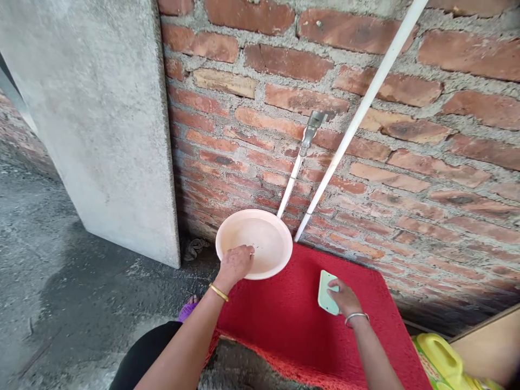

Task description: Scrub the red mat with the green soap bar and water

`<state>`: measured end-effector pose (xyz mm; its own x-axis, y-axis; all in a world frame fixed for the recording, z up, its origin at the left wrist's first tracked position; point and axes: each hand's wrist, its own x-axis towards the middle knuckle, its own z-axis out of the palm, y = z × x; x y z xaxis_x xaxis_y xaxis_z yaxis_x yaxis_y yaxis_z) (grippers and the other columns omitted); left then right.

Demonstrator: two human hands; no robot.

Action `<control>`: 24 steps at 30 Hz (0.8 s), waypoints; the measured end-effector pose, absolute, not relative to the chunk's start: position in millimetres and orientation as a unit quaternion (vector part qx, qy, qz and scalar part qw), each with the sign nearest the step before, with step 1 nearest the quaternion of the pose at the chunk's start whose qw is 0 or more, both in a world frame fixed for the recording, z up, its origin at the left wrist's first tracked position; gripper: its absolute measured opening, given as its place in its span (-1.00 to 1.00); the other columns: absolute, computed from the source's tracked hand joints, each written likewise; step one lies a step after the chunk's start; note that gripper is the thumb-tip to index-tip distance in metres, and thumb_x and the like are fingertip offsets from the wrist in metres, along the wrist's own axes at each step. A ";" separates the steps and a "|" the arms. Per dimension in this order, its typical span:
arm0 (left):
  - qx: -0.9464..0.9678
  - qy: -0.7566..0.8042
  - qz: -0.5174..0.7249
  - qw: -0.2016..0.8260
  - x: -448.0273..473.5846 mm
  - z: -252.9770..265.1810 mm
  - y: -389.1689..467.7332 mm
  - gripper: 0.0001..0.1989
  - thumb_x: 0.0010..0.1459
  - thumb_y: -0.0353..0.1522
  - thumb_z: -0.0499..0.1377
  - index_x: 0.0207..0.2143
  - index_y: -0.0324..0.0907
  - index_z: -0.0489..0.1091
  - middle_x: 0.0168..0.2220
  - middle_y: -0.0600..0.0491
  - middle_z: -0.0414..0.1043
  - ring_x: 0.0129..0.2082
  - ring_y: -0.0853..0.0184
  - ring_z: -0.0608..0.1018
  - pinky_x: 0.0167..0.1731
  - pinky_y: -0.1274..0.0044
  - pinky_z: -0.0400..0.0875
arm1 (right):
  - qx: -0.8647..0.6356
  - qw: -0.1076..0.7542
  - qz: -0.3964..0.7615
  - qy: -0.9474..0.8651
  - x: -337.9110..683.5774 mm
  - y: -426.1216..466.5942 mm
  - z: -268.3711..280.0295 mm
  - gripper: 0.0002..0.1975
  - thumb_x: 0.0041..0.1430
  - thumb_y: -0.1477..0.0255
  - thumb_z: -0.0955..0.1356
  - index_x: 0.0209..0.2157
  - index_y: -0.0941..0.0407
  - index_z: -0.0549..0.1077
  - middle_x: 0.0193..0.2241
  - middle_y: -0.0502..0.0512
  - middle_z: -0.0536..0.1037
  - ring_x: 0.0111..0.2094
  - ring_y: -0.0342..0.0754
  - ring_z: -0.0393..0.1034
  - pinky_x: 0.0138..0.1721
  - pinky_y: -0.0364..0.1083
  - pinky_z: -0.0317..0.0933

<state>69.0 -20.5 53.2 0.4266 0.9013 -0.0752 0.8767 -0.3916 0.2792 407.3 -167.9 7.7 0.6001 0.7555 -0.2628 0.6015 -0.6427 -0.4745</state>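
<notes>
Evidently, in the head view, you are at a handling step with both hands: your left hand (236,264) reaches over the near rim of the basin (271,244), fingers together inside it, though whether they clamp the rim you cannot tell. Your right hand (345,299) has thumb and fingers on the right edge of the green tray (326,299), over the red cloth (284,309); their grip underneath is hidden. The next move likely calls for a steady basin and a sure hold on the tray. Mind the basin's left side, which reaches past the cloth's edge, and the tap (312,129) and pipe (359,116) behind. Bare cloth lies between basin and tray; the wall (406,187) limits the far side.
</notes>
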 end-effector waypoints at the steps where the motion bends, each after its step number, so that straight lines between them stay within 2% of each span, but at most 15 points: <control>1: 0.833 0.533 0.045 0.139 69.1 53.3 -20.4 -0.70 0.35 -0.35 0.00 -0.04 -0.11 0.50 -0.06 -0.10 0.59 -0.05 0.14 0.62 -0.08 0.35 0.47 | -0.882 0.164 0.214 -0.386 407.6 -172.3 6.6 -0.83 0.17 0.32 0.29 -0.26 0.08 0.46 -0.34 0.11 0.58 -0.20 0.09 0.51 -0.12 0.00 0.32; 4: 0.834 0.532 0.048 0.138 68.2 53.1 -20.7 -0.71 0.35 -0.35 0.01 -0.06 -0.11 0.51 -0.06 -0.09 0.60 -0.05 0.14 0.62 -0.09 0.36 0.47 | -0.899 0.133 0.175 -0.378 392.8 -175.6 -0.9 -0.56 0.24 0.04 0.27 -0.09 0.09 0.45 -0.18 0.24 0.55 0.01 0.20 0.44 0.01 0.09 0.28; 6: 0.835 0.530 0.049 0.137 66.9 52.3 -21.1 -0.70 0.35 -0.35 0.00 -0.07 -0.11 0.51 -0.07 -0.09 0.60 -0.06 0.13 0.62 -0.09 0.36 0.47 | -0.915 0.101 0.141 -0.365 375.1 -173.1 -6.4 -0.36 0.20 -0.10 0.26 0.07 0.11 0.39 -0.08 0.33 0.50 0.05 0.25 0.42 0.00 0.13 0.30; 7: 0.836 0.529 0.051 0.137 66.1 51.8 -21.1 -0.70 0.35 -0.35 -0.01 -0.06 -0.11 0.51 -0.06 -0.09 0.60 -0.05 0.13 0.62 -0.09 0.36 0.47 | -0.920 0.086 0.122 -0.362 366.2 -171.7 -8.5 -0.32 0.20 -0.11 0.26 0.13 0.11 0.35 -0.04 0.36 0.47 0.04 0.26 0.42 -0.02 0.13 0.31; 10: 0.835 0.531 0.047 0.137 64.4 50.9 -20.5 -0.69 0.35 -0.36 -0.02 -0.03 -0.10 0.49 -0.04 -0.09 0.59 -0.02 0.14 0.61 -0.09 0.37 0.46 | -0.920 0.077 0.073 -0.377 350.3 -171.2 -12.2 -0.45 0.25 0.08 0.30 0.17 0.08 0.32 0.03 0.34 0.40 0.04 0.20 0.42 -0.04 0.08 0.31; 12: 0.833 0.535 0.037 0.135 64.2 51.5 -19.8 -0.68 0.35 -0.35 -0.03 -0.04 -0.08 0.49 -0.04 -0.08 0.60 -0.03 0.14 0.62 -0.11 0.38 0.46 | -0.908 0.094 0.068 -0.402 355.1 -177.1 -13.9 -0.55 0.26 0.22 0.30 0.15 0.05 0.34 0.02 0.27 0.39 0.01 0.12 0.43 -0.06 0.01 0.31; 14: 0.833 0.537 0.029 0.133 64.7 53.0 -19.7 -0.68 0.36 -0.33 -0.04 -0.06 -0.08 0.50 -0.06 -0.08 0.60 -0.05 0.12 0.62 -0.13 0.37 0.47 | -0.902 0.114 0.066 -0.410 374.4 -190.0 -16.2 -0.59 0.24 0.26 0.31 0.11 0.02 0.37 -0.02 0.20 0.39 -0.03 0.06 0.45 -0.08 -0.03 0.32; 20: 0.825 0.547 0.024 0.141 66.3 55.6 -20.0 -0.63 0.37 -0.32 -0.08 -0.01 -0.08 0.50 -0.02 -0.08 0.60 0.00 0.09 0.61 -0.09 0.34 0.47 | -0.940 0.145 0.025 -0.308 490.0 -270.6 -20.0 -0.56 0.09 0.19 0.31 -0.01 0.07 0.44 -0.19 0.19 0.45 -0.07 0.13 0.47 0.02 0.06 0.31; 24: 0.823 0.550 0.028 0.136 67.8 55.1 -20.2 -0.63 0.37 -0.32 -0.07 -0.01 -0.09 0.50 -0.03 -0.09 0.60 -0.01 0.10 0.61 -0.12 0.37 0.47 | -0.970 0.169 -0.004 -0.175 552.5 -334.0 -15.6 -0.62 -0.05 0.11 0.34 -0.22 -0.01 0.47 -0.34 0.22 0.46 -0.21 0.29 0.49 -0.11 0.21 0.33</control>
